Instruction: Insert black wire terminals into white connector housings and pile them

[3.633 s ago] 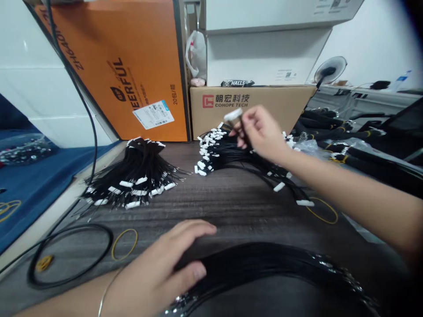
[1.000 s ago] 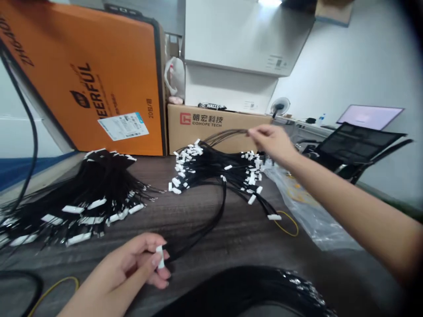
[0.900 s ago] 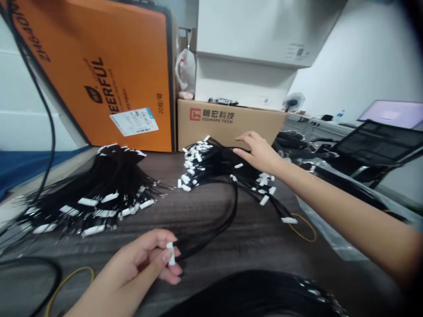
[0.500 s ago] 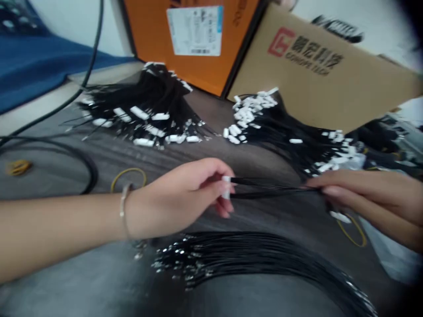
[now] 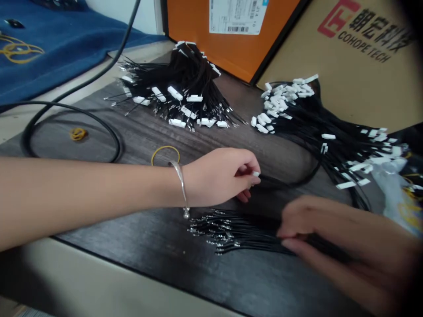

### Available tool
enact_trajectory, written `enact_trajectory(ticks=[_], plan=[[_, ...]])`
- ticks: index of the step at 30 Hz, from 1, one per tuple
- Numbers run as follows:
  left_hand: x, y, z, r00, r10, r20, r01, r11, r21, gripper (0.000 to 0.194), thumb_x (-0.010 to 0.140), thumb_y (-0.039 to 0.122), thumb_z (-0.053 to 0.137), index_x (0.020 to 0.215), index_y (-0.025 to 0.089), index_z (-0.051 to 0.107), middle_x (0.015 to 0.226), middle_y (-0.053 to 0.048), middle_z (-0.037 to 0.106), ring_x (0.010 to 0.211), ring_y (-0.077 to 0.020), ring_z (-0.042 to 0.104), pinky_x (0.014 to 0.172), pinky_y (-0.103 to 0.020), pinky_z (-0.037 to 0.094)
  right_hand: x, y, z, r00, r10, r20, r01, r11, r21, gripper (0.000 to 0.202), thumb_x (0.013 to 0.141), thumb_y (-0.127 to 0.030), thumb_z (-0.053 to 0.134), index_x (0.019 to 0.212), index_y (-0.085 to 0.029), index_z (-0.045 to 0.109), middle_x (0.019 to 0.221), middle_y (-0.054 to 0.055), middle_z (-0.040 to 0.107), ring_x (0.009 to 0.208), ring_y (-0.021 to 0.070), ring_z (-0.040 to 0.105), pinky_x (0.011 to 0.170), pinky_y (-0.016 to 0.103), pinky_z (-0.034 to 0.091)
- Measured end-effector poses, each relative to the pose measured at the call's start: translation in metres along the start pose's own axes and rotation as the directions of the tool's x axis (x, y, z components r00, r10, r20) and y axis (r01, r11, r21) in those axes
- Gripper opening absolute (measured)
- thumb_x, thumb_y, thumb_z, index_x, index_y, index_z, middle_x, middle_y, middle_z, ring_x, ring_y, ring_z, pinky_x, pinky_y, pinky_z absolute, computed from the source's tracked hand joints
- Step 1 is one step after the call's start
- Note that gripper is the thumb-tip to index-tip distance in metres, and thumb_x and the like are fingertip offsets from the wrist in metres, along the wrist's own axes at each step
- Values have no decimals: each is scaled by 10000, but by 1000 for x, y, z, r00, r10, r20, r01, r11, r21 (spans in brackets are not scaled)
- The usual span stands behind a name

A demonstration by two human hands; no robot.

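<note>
Pinching the white connector (image 5: 255,174), left fingers (image 5: 247,181) stay closed; right fingers (image 5: 292,245), now off its leads (image 5: 299,182), nearly meet at black wires (image 5: 253,233), grip unclear.

Tabletop (image 5: 132,231) on my feed dark grey-brown, streaky woodgrain. Both piles I see: left pile (image 5: 188,83) and right pile (image 5: 330,119) mix black wires, white connectors. Held connector (image 5: 255,175) also white. Front wires (image 5: 257,235) black, tips shiny silver. One box (image 5: 241,53) orange, black edging, white-and-blue label (image 5: 236,15). Other box (image 5: 330,88) tan, red logo (image 5: 337,18), black lettering (image 5: 366,44). Cloth (image 5: 66,66) solid blue, rubber band (image 5: 166,147) yellow, bracelet (image 5: 183,187) silver.
</note>
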State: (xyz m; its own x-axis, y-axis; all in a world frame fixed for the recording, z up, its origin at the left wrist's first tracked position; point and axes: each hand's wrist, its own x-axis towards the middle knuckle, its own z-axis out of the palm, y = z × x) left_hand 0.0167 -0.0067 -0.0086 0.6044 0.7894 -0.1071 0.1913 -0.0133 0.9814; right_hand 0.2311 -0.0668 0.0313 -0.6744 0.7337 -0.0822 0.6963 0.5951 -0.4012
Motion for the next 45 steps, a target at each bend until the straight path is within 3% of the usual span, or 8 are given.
enact_trajectory(ticks=[3, 6, 10, 14, 21, 27, 33, 45], plan=[[0, 0, -1, 1000, 28, 0, -27, 998, 57, 29, 848, 122, 496, 830, 136, 513, 654, 16, 612, 599, -99, 641, 538, -164, 499, 26, -20, 6, 998, -54, 33, 54, 998, -16, 55, 837, -182, 514, 831, -233, 535, 839, -16, 544, 743, 73, 533, 635, 176, 434], [0, -2, -3, 997, 82, 8, -83, 986, 148, 40, 840, 125, 510, 837, 145, 544, 693, 14, 637, 626, -102, 634, 565, -179, 490, 42, -22, 11, 997, -44, 66, 44, 999, -4, 96, 833, -151, 511, 772, -214, 550, 811, -29, 547, 732, 69, 527, 668, 194, 423], [1, -2, -4, 991, 130, -13, -122, 956, 266, 47, 826, 148, 539, 832, 160, 584, 745, 20, 652, 686, -109, 617, 620, -196, 481, 41, -15, 16, 994, -75, 84, 75, 997, -2, 83, 855, -185, 499, 838, -223, 571, 857, -30, 553, 791, 72, 526, 720, 202, 418], [1, -1, -4, 986, 162, -38, -140, 928, 345, 47, 817, 156, 554, 824, 156, 600, 769, 18, 646, 720, -113, 601, 653, -205, 465, 32, -16, 22, 991, -131, 19, 133, 980, -146, 117, 882, -223, 457, 929, -212, 564, 933, -3, 557, 858, 114, 523, 771, 260, 418], [-1, -3, -4, 978, 207, -30, -182, 912, 367, 67, 826, 147, 531, 832, 140, 597, 735, 12, 629, 678, -106, 576, 646, -217, 446, 27, -23, 26, 989, -144, -33, 134, 968, -212, 206, 913, -196, 370, 944, -186, 574, 904, 29, 566, 779, 150, 528, 685, 310, 439], [-2, -3, -4, 973, 232, -16, -206, 891, 404, 65, 820, 158, 527, 829, 148, 591, 814, -13, 633, 765, -132, 575, 681, -226, 459, 34, -20, 21, 999, -43, 30, 44, 998, -44, 77, 864, -155, 485, 829, -209, 527, 842, -14, 540, 765, 87, 525, 702, 210, 430], [-3, -1, -5, 982, 191, 0, -179, 918, 355, 65, 827, 179, 516, 824, 162, 578, 772, -11, 635, 732, -136, 585, 683, -244, 471, 36, -23, 19, 999, 5, 39, -3, 998, -63, 63, 819, -159, 551, 855, -208, 536, 866, -3, 553, 782, 112, 539, 703, 243, 451], [-3, -3, -4, 987, 153, 39, -158, 955, 253, 55, 847, 173, 489, 841, 155, 540, 699, 2, 622, 660, -116, 591, 640, -227, 461, 31, -33, 24, 986, -166, 8, 164, 959, -230, 261, 870, -127, 400, 879, -173, 656, 836, 55, 572, 721, 162, 501, 631, 327, 473]])
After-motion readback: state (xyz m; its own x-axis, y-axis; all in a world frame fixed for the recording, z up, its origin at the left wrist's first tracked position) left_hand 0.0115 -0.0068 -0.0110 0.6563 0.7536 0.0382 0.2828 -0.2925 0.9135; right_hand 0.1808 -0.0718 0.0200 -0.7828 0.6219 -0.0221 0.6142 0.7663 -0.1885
